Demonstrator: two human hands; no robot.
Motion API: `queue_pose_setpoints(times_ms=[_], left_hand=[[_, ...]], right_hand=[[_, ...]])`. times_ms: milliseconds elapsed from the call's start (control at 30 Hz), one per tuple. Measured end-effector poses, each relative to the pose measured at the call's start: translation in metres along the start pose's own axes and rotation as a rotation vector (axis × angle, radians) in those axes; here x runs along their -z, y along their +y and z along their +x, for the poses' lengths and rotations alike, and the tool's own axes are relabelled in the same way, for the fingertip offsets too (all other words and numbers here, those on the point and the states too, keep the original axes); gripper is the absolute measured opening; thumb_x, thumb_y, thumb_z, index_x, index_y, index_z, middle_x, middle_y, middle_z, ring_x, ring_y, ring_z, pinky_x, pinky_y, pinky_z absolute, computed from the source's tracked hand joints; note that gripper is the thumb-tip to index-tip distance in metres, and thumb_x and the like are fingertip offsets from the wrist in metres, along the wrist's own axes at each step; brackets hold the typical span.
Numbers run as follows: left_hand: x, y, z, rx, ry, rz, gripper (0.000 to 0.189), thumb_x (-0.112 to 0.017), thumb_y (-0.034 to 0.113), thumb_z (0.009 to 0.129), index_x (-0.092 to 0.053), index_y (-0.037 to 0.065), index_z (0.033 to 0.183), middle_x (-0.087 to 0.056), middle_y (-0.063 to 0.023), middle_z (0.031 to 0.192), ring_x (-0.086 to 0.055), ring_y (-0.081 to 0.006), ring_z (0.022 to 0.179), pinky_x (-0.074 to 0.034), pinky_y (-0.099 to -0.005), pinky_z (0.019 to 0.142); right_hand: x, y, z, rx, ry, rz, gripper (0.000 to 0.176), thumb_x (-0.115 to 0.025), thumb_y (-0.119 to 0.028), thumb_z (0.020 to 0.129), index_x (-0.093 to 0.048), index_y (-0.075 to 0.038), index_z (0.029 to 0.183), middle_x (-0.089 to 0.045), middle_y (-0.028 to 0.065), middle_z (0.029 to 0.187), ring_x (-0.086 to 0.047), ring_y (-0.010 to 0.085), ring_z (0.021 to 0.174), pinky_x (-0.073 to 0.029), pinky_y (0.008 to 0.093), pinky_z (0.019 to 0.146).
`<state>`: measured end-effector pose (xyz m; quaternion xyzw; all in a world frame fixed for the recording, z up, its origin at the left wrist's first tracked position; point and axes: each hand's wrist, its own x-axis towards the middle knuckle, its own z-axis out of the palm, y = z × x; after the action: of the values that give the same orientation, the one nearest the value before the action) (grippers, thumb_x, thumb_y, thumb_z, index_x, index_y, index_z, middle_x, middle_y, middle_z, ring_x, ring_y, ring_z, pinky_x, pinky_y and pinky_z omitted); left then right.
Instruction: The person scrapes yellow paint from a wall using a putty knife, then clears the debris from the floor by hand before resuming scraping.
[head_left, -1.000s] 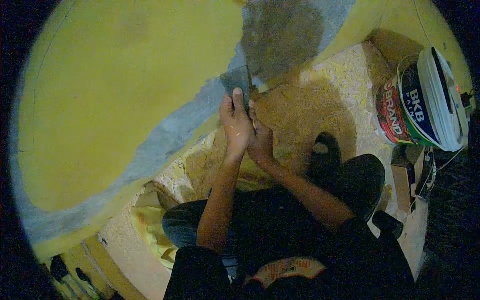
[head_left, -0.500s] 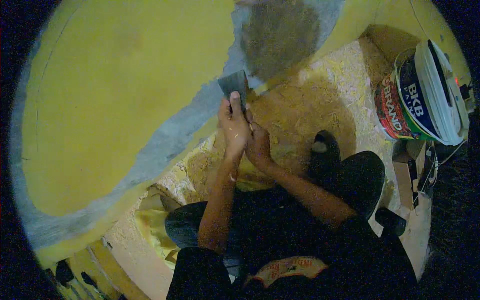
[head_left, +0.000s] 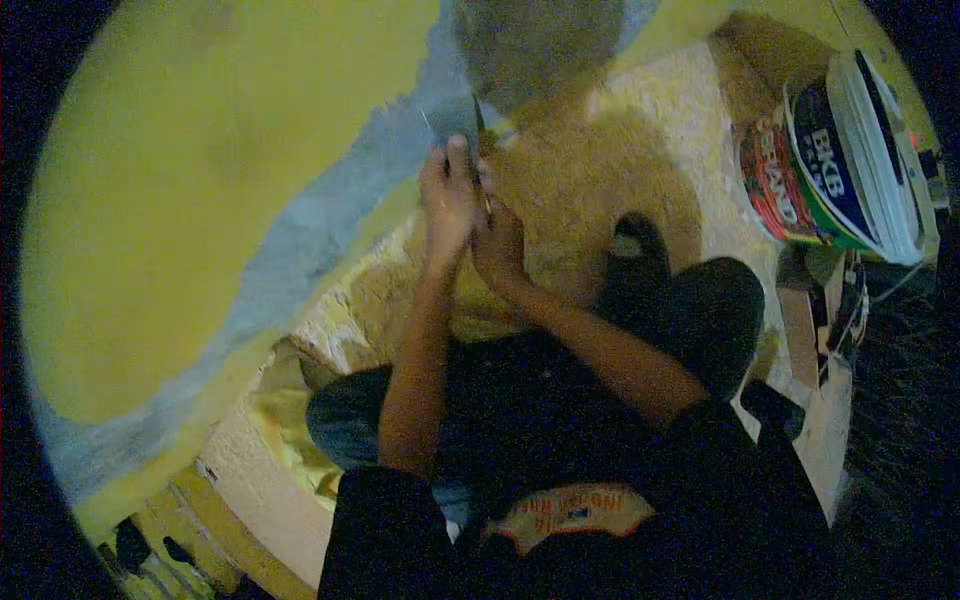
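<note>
A scraper with a wide, flat metal blade [head_left: 455, 118] is held in both my hands, its blade over the grey band of the wall. My left hand [head_left: 450, 205] grips it close to the blade, with fingertips pressed on the metal. Just below and to the right, my right hand [head_left: 499, 245] is closed around what looks like the handle, mostly hidden by the fingers. Yellow paint covers much of the wall [head_left: 190, 190], with a bare grey strip [head_left: 300, 235] along its lower part. Blur hides whether the blade edge touches the wall.
Pale and yellow flakes cover the floor [head_left: 680, 110] by the wall. A lidded paint bucket [head_left: 815, 175] stands at the right, with cardboard [head_left: 798, 320] and cables near it. Several dark-ended tools [head_left: 135, 545] lie at the lower left, near crumpled yellow material [head_left: 285, 430].
The whole view has shifted, so the wall, bucket and hands appear higher and slightly left. Both hands keep their hold on the scraper, which stays over the grey strip.
</note>
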<state>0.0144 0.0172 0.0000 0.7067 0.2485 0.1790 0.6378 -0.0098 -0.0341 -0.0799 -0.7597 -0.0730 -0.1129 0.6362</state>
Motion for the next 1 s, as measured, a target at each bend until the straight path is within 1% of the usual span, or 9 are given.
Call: queue_pose_setpoints(times_ms=[67, 200, 267, 433, 600, 633, 700, 967, 1000], left_hand=[[0.021, -0.021, 0.016, -0.172, -0.040, 0.502, 0.033, -0.047, 0.031, 0.088, -0.052, 0.000, 0.079, -0.054, -0.0130, 0.062, -0.053, -0.0236, 0.057, -0.043, -0.0343, 0.055], [0.056, -0.001, 0.005, -0.268, -0.241, 0.523, 0.034, -0.048, 0.032, 0.087, -0.057, 0.000, 0.086, -0.060, -0.0107, 0.074, -0.057, -0.0218, 0.069, -0.045, -0.0357, 0.065], [0.073, 0.010, -0.006, -0.122, -0.493, 1.370, 0.031, -0.050, 0.029, 0.086, -0.057, 0.000, 0.091, -0.062, -0.0135, 0.081, -0.057, -0.0216, 0.073, -0.045, -0.0357, 0.068], [0.082, 0.029, -0.087, 0.303, -0.713, 0.248, 0.044, -0.050, 0.036, 0.084, -0.049, 0.000, 0.110, -0.060, -0.0142, 0.095, -0.059, -0.0244, 0.080, -0.049, -0.0378, 0.071], [0.042, 0.014, -0.128, 0.596, -1.285, 0.306, 0.041, -0.054, 0.028, 0.084, -0.045, -0.002, 0.110, -0.054, -0.0142, 0.108, -0.057, -0.0230, 0.087, -0.048, -0.0363, 0.075], [0.043, 0.001, -0.118, 0.584, -1.284, 0.310, 0.041, -0.054, 0.028, 0.084, -0.045, -0.002, 0.110, -0.054, -0.0142, 0.108, -0.057, -0.0230, 0.087, -0.048, -0.0363, 0.075], [0.046, -0.015, -0.088, -0.495, -0.128, 0.611, 0.038, -0.053, 0.029, 0.084, -0.046, 0.000, 0.108, -0.055, -0.0137, 0.108, -0.057, -0.0225, 0.088, -0.048, -0.0392, 0.077], [0.039, -0.043, -0.084, -0.325, -0.552, 0.786, 0.035, -0.047, 0.014, 0.085, -0.046, 0.004, 0.119, -0.055, -0.0148, 0.112, -0.054, -0.0292, 0.101, -0.045, -0.0419, 0.085], [0.036, -0.004, -0.101, -0.537, -0.100, 1.173, 0.035, -0.048, 0.015, 0.085, -0.047, 0.004, 0.118, -0.055, -0.0165, 0.112, -0.053, -0.0269, 0.102, -0.044, -0.0386, 0.087]], right_hand=[[0.023, -0.011, 0.017, -0.375, -0.417, -0.050, 0.037, -0.046, -0.034, 0.086, -0.058, 0.001, 0.091, -0.060, 0.0218, 0.076, -0.058, 0.0368, 0.068, -0.045, 0.0433, 0.058], [0.054, -0.014, 0.059, -0.255, -0.573, -0.308, 0.054, -0.040, -0.049, 0.086, -0.058, 0.002, 0.082, -0.059, 0.0189, 0.065, -0.060, 0.0328, 0.063, -0.045, 0.0438, 0.060], [0.071, -0.012, 0.078, -0.088, -0.557, -0.439, 0.057, -0.040, -0.051, 0.086, -0.058, 0.003, 0.085, -0.060, 0.0215, 0.071, -0.060, 0.0345, 0.069, -0.045, 0.0438, 0.065], [0.130, -0.080, 0.098, 0.317, -0.640, -0.510, 0.063, -0.040, -0.054, 0.084, -0.057, 0.006, 0.093, -0.058, 0.0277, 0.091, -0.056, 0.0390, 0.088, -0.043, 0.0445, 0.080], [0.153, -0.097, 0.095, 0.045, -0.865, -0.873, 0.049, -0.042, -0.046, 0.086, -0.055, -0.005, 0.109, -0.057, 0.0227, 0.101, -0.056, 0.0385, 0.089, -0.045, 0.0429, 0.077], [0.158, -0.086, 0.094, 0.053, -0.857, -0.875, 0.049, -0.042, -0.046, 0.086, -0.055, -0.005, 0.109, -0.057, 0.0227, 0.101, -0.056, 0.0385, 0.089, -0.045, 0.0429, 0.077], [0.171, -0.067, 0.093, 0.487, -0.933, -1.005, 0.033, -0.041, -0.034, 0.089, -0.052, -0.019, 0.116, -0.057, 0.0208, 0.098, -0.058, 0.0353, 0.085, -0.047, 0.0409, 0.074], [0.201, -0.095, 0.119, 0.529, -1.031, -0.944, 0.045, -0.048, -0.045, 0.082, -0.061, -0.005, 0.094, -0.058, 0.0215, 0.088, -0.056, 0.0368, 0.082, -0.046, 0.0440, 0.073], [0.202, -0.104, 0.125, 0.444, -1.120, -1.092, 0.038, -0.050, -0.039, 0.082, -0.061, -0.007, 0.099, -0.057, 0.0215, 0.093, -0.056, 0.0345, 0.085, -0.046, 0.0423, 0.073]])
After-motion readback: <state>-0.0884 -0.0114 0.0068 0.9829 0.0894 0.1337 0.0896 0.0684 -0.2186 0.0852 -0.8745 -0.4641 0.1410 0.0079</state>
